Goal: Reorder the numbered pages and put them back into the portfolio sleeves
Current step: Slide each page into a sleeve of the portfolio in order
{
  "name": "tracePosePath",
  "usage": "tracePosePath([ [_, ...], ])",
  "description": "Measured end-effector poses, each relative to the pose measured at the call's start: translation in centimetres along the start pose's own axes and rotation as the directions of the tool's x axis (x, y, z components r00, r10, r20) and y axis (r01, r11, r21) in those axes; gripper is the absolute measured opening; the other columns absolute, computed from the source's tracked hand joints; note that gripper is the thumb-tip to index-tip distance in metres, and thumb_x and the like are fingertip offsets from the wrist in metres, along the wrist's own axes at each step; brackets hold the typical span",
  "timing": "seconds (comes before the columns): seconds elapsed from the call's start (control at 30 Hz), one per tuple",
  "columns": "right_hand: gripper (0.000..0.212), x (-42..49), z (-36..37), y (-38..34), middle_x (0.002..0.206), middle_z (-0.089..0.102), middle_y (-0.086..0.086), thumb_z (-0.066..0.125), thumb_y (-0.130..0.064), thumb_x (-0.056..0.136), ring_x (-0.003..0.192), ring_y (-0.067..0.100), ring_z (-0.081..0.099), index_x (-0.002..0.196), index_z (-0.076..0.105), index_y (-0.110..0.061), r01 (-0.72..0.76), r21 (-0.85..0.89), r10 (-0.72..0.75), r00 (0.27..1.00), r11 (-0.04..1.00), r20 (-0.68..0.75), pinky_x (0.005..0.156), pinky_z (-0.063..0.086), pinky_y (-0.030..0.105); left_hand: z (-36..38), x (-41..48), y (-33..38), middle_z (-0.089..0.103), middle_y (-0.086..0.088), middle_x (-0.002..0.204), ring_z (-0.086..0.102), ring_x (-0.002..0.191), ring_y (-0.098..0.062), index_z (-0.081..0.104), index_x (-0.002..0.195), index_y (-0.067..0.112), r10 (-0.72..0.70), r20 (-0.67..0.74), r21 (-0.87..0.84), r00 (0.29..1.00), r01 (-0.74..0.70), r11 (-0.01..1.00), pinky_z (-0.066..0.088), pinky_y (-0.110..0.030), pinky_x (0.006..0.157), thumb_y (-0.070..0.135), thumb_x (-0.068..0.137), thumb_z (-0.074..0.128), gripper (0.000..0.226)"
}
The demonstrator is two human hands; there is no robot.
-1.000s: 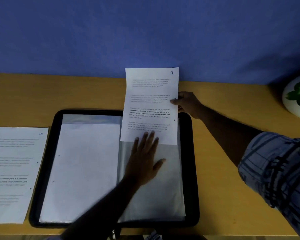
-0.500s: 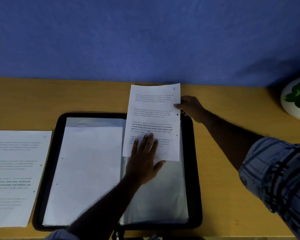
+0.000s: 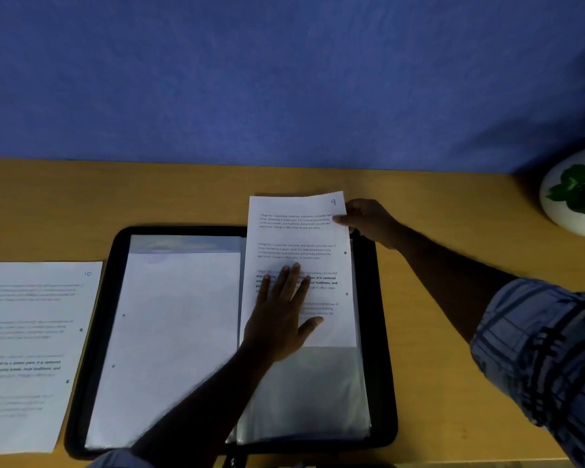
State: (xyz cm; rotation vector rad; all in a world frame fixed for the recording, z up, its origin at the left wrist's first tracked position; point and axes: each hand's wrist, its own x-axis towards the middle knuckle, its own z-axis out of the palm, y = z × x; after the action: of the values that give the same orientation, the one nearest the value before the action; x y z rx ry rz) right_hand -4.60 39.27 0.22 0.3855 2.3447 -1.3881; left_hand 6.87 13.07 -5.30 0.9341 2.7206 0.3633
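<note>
An open black portfolio lies on the wooden desk. Its left sleeve holds a page showing its blank back. The page numbered 9 is partway inside the clear right sleeve, with its top end sticking out past the portfolio's far edge. My right hand pinches that page's upper right edge. My left hand lies flat on the sleeve over the page, fingers spread. The page numbered 10 lies on the desk left of the portfolio.
A white pot with a green plant stands at the desk's far right. A blue wall rises right behind the desk. Bare desk shows to the right of the portfolio.
Page 9 has slid further down into the right sleeve, and my right hand has come down with it. My left hand stays flat on the sleeve.
</note>
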Motion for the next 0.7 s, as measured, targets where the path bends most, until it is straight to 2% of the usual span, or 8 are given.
tracePosePath([
  [0.07,0.019,0.3,0.2,-0.1,0.111,0.07,0.004,0.068,-0.018,0.092,0.086,0.009,0.068,0.11,0.064,-0.011,-0.005,0.073,0.014,0.992,0.997,-0.129,0.07,0.055,0.023,0.1,0.0,0.0,0.013,-0.011,0.164,0.013,0.151,-0.031,0.03,0.155,0.014,0.003,0.0,0.002,1.0,-0.003,1.0,0.014,-0.057,0.12,0.07,0.093,0.024,0.084],
  [0.1,0.02,0.5,0.1,-0.2,0.11,0.07,0.005,0.068,-0.016,0.092,0.086,0.012,0.068,0.111,0.064,-0.01,-0.014,0.076,0.026,0.988,0.997,-0.149,0.072,0.056,0.026,0.1,0.0,0.0,0.015,-0.011,0.164,0.015,0.151,-0.032,0.03,0.154,0.014,0.003,0.002,0.002,1.0,-0.003,1.0,0.015,-0.057,0.119,0.07,0.093,0.025,0.083],
  [0.23,0.023,0.3,-0.3,-0.2,0.103,0.071,0.008,0.068,-0.011,0.091,0.078,0.013,0.066,0.111,0.064,-0.003,-0.056,-0.094,0.054,0.998,0.994,-0.023,0.064,0.051,0.022,0.3,0.1,0.1,0.015,-0.01,0.164,0.015,0.151,-0.032,0.03,0.155,0.015,0.005,0.02,0.016,1.0,-0.006,1.0,0.015,-0.057,0.119,0.07,0.092,0.025,0.084],
  [0.33,0.027,0.1,-0.5,-0.2,0.1,0.07,0.002,0.068,-0.015,0.091,0.081,0.012,0.065,0.116,0.064,-0.007,-0.054,-0.296,0.09,0.99,0.954,0.109,0.068,0.05,0.023,0.1,0.2,0.1,0.01,-0.008,0.165,0.009,0.152,-0.03,0.025,0.156,0.017,-0.001,0.037,0.011,0.999,0.001,1.0,0.007,-0.055,0.12,0.073,0.09,0.022,0.087],
  [0.4,0.027,0.1,-0.3,-0.2,0.105,0.069,-0.001,0.069,-0.017,0.091,0.084,0.01,0.064,0.117,0.064,-0.01,-0.047,-0.358,0.102,0.985,0.933,0.139,0.07,0.052,0.024,0.0,0.2,0.0,0.01,-0.008,0.165,0.01,0.152,-0.03,0.024,0.157,0.016,-0.002,0.039,0.009,0.999,0.002,1.0,0.005,-0.054,0.12,0.073,0.09,0.022,0.087],
  [0.47,0.024,0.2,-0.1,-0.6,0.104,0.066,-0.004,0.071,-0.02,0.09,0.083,0.007,0.063,0.112,0.063,-0.014,-0.026,-0.36,0.074,0.99,0.933,0.121,0.068,0.051,0.023,-0.1,0.2,0.0,0.009,-0.008,0.165,0.01,0.152,-0.03,0.023,0.157,0.016,0.001,0.047,0.015,0.999,-0.001,1.0,0.005,-0.053,0.12,0.073,0.09,0.021,0.088],
  [0.6,0.024,1.3,0.8,-1.6,0.097,0.065,-0.002,0.071,-0.024,0.09,0.088,0.017,0.065,0.11,0.064,-0.012,0.056,-0.35,-0.052,0.998,0.935,0.02,0.065,0.047,0.024,-0.2,0.2,-0.1,0.004,-0.006,0.166,0.004,0.152,-0.028,0.019,0.158,0.017,0.007,0.059,-0.02,0.998,-0.006,1.0,0.006,-0.053,0.122,0.074,0.089,0.018,0.09],
  [0.7,0.027,2.2,1.5,-2.4,0.105,0.068,0.002,0.067,-0.015,0.092,0.086,0.011,0.062,0.117,0.067,-0.006,0.127,-0.428,-0.11,0.992,0.895,0.063,0.062,0.041,0.017,-0.5,0.2,-0.2,-0.002,-0.004,0.166,-0.002,0.153,-0.026,0.015,0.158,0.018,0.012,0.044,-0.065,0.999,-0.009,0.998,0.002,-0.049,0.122,0.077,0.088,0.013,0.092],
])
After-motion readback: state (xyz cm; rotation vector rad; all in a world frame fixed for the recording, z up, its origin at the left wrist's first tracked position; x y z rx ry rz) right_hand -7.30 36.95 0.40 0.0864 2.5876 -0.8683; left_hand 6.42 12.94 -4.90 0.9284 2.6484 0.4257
